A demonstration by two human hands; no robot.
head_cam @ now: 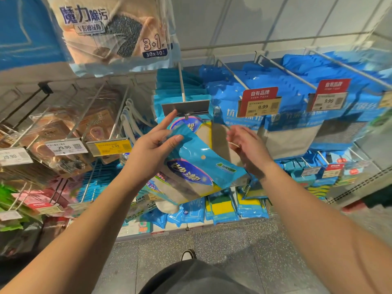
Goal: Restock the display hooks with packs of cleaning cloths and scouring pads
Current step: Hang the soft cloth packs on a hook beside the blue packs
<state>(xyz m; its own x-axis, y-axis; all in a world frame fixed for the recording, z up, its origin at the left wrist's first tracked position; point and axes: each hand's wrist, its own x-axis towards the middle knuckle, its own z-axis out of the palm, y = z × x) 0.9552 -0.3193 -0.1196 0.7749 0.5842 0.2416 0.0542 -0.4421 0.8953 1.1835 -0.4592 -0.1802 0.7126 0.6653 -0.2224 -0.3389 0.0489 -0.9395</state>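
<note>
Left hand (148,148) pinches blue pack (197,164) below hook (186,117); right hand's (247,148) grip spread.

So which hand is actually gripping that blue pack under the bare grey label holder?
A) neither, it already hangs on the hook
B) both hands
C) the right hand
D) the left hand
D: the left hand has its thumb and fingers round the top of the blue pack, while the right hand is beside it, blurred, fingers loose, holding nothing.

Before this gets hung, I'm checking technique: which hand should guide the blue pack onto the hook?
Left. The left hand already grips the blue pack just below the hook; the right hand looks blurred beside it.
</note>
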